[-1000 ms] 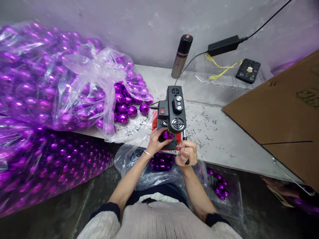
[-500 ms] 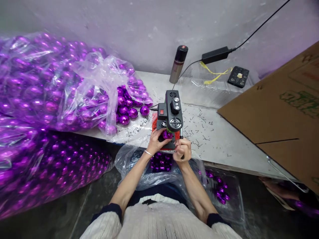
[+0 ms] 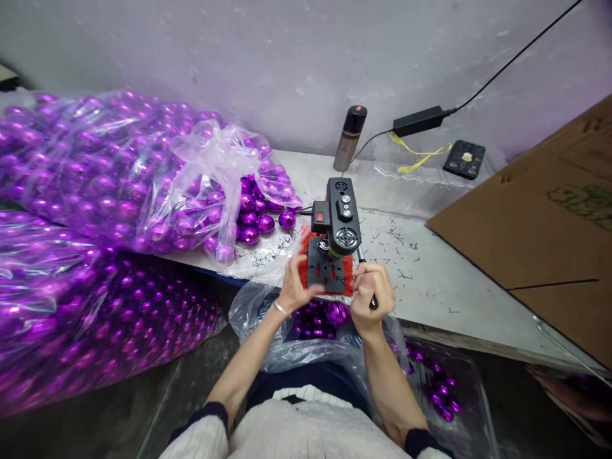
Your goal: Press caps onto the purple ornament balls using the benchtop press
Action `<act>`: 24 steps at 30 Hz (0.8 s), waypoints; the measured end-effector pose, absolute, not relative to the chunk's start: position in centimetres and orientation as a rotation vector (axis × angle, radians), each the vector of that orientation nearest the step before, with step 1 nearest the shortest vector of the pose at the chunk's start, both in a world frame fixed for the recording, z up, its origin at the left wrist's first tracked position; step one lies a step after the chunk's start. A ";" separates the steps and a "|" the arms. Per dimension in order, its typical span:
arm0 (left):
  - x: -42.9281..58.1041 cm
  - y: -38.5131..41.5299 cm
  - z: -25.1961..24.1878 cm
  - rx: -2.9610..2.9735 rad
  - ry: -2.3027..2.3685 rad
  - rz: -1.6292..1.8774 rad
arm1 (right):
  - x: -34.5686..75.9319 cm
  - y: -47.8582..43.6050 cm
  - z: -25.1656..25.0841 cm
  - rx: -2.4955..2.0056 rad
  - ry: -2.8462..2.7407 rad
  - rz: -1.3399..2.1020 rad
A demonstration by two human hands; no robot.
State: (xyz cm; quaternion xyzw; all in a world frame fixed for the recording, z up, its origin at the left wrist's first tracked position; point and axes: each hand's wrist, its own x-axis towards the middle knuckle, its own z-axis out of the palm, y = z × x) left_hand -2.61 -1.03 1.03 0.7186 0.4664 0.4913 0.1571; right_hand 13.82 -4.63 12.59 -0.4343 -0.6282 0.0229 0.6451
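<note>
A small black bench press machine (image 3: 343, 213) with round vents and a red switch stands on the table, its dark slotted base plate (image 3: 325, 268) on a red mat. At the left edge of that plate, my left hand (image 3: 295, 284) is open, thumb and fingers apart, holding nothing. My right hand (image 3: 373, 296) is closed round the machine's lever handle (image 3: 374, 303). Just below the plate, a shiny purple ball (image 3: 337, 313) is over the open plastic bag (image 3: 277, 347), where more purple balls lie. Several loose purple balls (image 3: 266, 223) spill out left of the machine.
Large clear bags of purple balls (image 3: 109, 172) fill the left side. Behind the machine stand a spray can (image 3: 350, 137) and a black power adapter (image 3: 418, 121). A cardboard box (image 3: 535, 223) juts in at right. Black scraps litter the white table (image 3: 421, 280).
The ball my left hand held under the press has been let go and is now below the plate, over the bag. My left hand has opened. The view has shifted slightly.
</note>
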 end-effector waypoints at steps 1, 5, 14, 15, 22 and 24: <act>-3.0 1.0 2.0 2.004 1.504 1.392 | 13.8 -4.6 12.5 -0.983 -1.429 0.045; -4.0 9.6 5.9 1.730 2.075 1.045 | 13.8 -4.6 12.7 -0.967 -1.464 0.034; -5.1 10.3 6.3 1.147 1.464 1.212 | 14.0 -4.6 13.1 -0.964 -1.489 0.021; -5.5 9.4 6.2 0.982 1.323 1.245 | 14.0 -4.5 13.2 -0.967 -1.487 0.020; -6.3 2.2 5.6 0.656 0.948 1.199 | 14.1 -4.5 13.8 -1.018 -1.463 0.016; -5.5 0.8 5.1 0.740 0.984 1.162 | 14.1 -4.4 14.1 -1.014 -1.466 0.012</act>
